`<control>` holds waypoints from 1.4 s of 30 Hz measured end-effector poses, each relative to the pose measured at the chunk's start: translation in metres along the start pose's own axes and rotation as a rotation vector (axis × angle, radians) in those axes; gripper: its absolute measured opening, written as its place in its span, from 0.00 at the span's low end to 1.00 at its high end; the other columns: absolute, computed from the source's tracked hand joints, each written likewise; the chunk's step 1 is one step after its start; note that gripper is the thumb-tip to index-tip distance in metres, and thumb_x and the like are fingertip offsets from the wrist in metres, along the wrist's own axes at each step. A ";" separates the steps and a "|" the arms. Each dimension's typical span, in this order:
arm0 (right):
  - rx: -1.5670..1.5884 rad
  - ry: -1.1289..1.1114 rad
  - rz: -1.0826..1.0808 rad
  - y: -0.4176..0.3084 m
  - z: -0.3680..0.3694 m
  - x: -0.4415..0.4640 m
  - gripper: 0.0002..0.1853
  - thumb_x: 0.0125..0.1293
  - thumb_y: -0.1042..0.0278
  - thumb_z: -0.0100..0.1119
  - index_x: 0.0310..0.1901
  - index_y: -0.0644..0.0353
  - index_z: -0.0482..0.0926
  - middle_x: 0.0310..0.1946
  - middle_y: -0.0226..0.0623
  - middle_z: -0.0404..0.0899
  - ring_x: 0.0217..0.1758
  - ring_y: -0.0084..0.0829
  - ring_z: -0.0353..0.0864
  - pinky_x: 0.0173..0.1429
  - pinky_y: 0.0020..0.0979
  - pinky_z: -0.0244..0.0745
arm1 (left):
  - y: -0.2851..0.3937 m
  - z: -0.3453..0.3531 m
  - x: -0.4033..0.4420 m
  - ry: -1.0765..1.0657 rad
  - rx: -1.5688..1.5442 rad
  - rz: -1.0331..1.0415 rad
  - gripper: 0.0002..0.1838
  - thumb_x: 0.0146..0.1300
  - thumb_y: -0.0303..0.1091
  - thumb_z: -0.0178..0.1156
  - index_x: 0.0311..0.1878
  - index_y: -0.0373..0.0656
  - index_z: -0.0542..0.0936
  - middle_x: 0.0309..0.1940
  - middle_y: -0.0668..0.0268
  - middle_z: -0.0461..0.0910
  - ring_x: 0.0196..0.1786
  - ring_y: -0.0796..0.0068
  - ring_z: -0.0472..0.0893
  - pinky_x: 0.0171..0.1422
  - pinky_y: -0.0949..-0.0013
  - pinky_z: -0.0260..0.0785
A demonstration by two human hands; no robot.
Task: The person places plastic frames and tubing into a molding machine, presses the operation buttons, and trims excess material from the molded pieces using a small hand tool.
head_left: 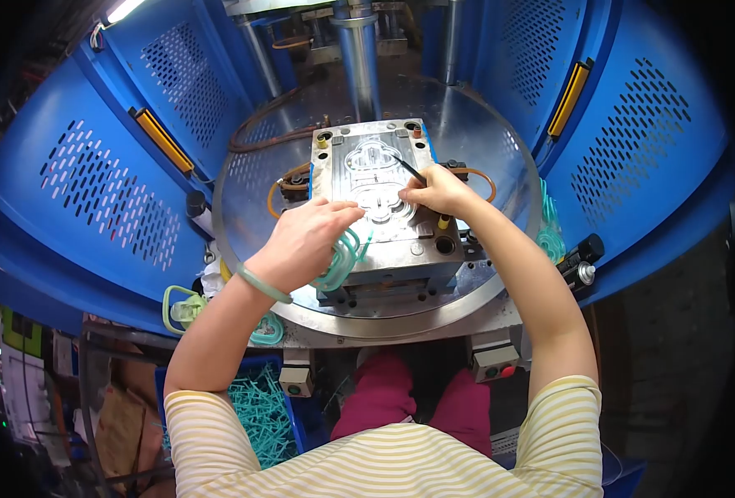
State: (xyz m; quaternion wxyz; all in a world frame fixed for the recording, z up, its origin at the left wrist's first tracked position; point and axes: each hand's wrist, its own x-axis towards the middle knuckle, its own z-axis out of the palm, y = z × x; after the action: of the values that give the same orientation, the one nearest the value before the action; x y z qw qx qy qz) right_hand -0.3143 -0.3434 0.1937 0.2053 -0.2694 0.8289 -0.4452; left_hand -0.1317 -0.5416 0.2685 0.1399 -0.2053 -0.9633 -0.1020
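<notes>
A metal mould block with two rounded, outlined cavities lies on the round steel table. My left hand is over its near left corner, fingertips reaching toward the nearer cavity. A translucent teal plastic moulding with looped outlines hangs under that palm, held by fingers that are partly hidden. Above the right side of the mould, my right hand is closed on a thin black pen-like tool. The tool's tip points at the farther cavity; whether it touches cannot be told.
Blue perforated guards flank the round steel table, and a steel column rises behind the mould. Orange hoses loop beside it. Spray cans and teal parts are at right. A blue bin holds teal sprue scraps.
</notes>
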 end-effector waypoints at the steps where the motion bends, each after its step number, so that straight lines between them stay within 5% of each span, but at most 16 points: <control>1: -0.042 0.021 -0.007 0.000 0.001 0.003 0.12 0.54 0.63 0.65 0.29 0.66 0.83 0.21 0.34 0.80 0.24 0.21 0.78 0.32 0.25 0.72 | -0.002 0.000 0.007 -0.161 0.052 0.004 0.29 0.43 0.14 0.55 0.53 0.41 0.77 0.53 0.58 0.78 0.49 0.59 0.78 0.52 0.62 0.72; 3: -0.030 0.022 -0.013 0.002 0.001 0.009 0.12 0.54 0.62 0.65 0.30 0.65 0.83 0.21 0.34 0.80 0.24 0.21 0.78 0.31 0.26 0.72 | -0.002 -0.006 0.019 -0.408 0.098 -0.016 0.29 0.44 0.15 0.53 0.55 0.40 0.76 0.57 0.58 0.75 0.50 0.59 0.79 0.51 0.62 0.73; 9: -0.040 0.011 -0.031 0.003 -0.004 0.016 0.13 0.53 0.60 0.66 0.30 0.64 0.83 0.21 0.34 0.80 0.24 0.22 0.77 0.33 0.28 0.72 | -0.004 0.010 0.026 -0.450 0.090 0.045 0.33 0.43 0.16 0.52 0.59 0.41 0.73 0.62 0.60 0.71 0.52 0.59 0.79 0.50 0.60 0.74; 42: -0.006 -0.026 -0.062 0.009 -0.007 0.031 0.13 0.54 0.61 0.66 0.32 0.65 0.84 0.22 0.33 0.79 0.26 0.22 0.76 0.35 0.28 0.71 | -0.008 0.029 0.020 -0.390 0.092 0.048 0.35 0.39 0.16 0.56 0.59 0.42 0.72 0.61 0.64 0.72 0.50 0.62 0.77 0.53 0.63 0.73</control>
State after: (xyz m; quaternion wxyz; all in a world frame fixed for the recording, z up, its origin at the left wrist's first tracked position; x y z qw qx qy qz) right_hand -0.3441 -0.3544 0.1870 0.2016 -0.3014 0.8186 -0.4454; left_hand -0.1593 -0.5342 0.2464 -0.0377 -0.2376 -0.9705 -0.0130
